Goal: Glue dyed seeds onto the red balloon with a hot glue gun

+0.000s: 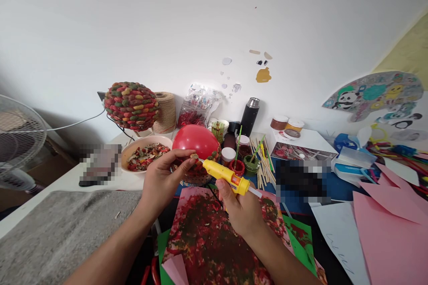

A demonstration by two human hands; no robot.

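Note:
Between the thumb and forefinger of my left hand (163,171) is a small pale pistachio shell (194,156). My right hand (242,209) grips a yellow hot glue gun (222,171), a clear glue stick jutting from its back. Its nozzle points left, close to the shell; I cannot tell whether they touch. Just behind both hands sits a red balloon (195,139), its lower part ringed with coloured shells and partly hidden by my fingers. A cream bowl (125,153) of painted shells stands left of the balloon.
A ball covered in painted shells (131,106) stands at the back left beside a twine spool (165,111). Paint jars (251,165), wooden sticks (266,164) and a black flask (250,117) are behind my right hand. Paint-stained paper (207,236) lies beneath; pink sheets (384,231) lie right.

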